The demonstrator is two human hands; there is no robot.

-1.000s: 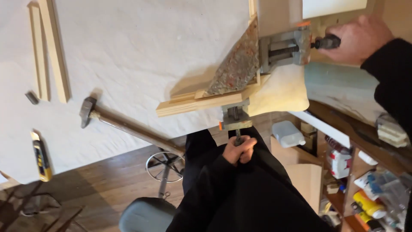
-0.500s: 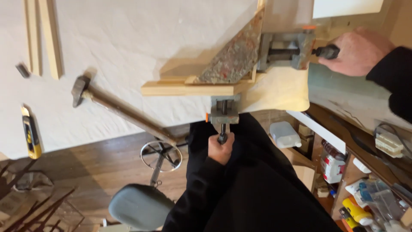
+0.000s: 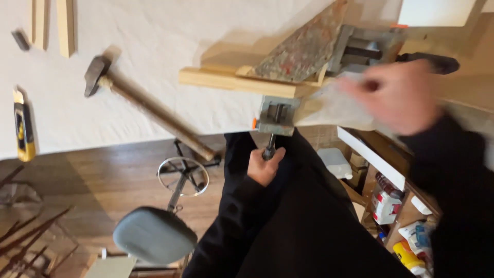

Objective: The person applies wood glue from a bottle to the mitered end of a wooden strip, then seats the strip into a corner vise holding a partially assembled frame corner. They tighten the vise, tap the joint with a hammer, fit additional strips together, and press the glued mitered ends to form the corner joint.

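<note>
Corner clamp (image 3: 319,56) sits at the counter (image 3: 154,77) edge, holding a light wood strip (image 3: 231,81) that runs left along the counter; a mottled triangular plate (image 3: 303,49) lies on top of the joint; second strip mostly hidden under plate and clamp body.

Left hand (image 3: 263,167) is below the counter edge, closed around the handle of the near clamp screw (image 3: 278,116); fingers wrapped, thumb up against the shaft.

Right hand (image 3: 399,95) is motion-blurred, hovering just beside the dark handle of the far screw (image 3: 429,62); not on it; fingers look loosely spread but the blur is too heavy, so I cannot tell open from closed.

Step, as I read it: tightening or adjusting the near screw, with the other hand off the far one; the next move looks to need a firm seat on the far handle, and the strip kept flush in the jaw while torque goes on, else the joint shifts.

Also on the counter: hammer (image 3: 144,105) lying diagonal, handle overhanging the edge; yellow utility knife (image 3: 23,128) at far left; two more wood strips (image 3: 54,23) top left. Stool (image 3: 154,234) on the wooden floor below; shelf with bottles (image 3: 386,206) to the right.
</note>
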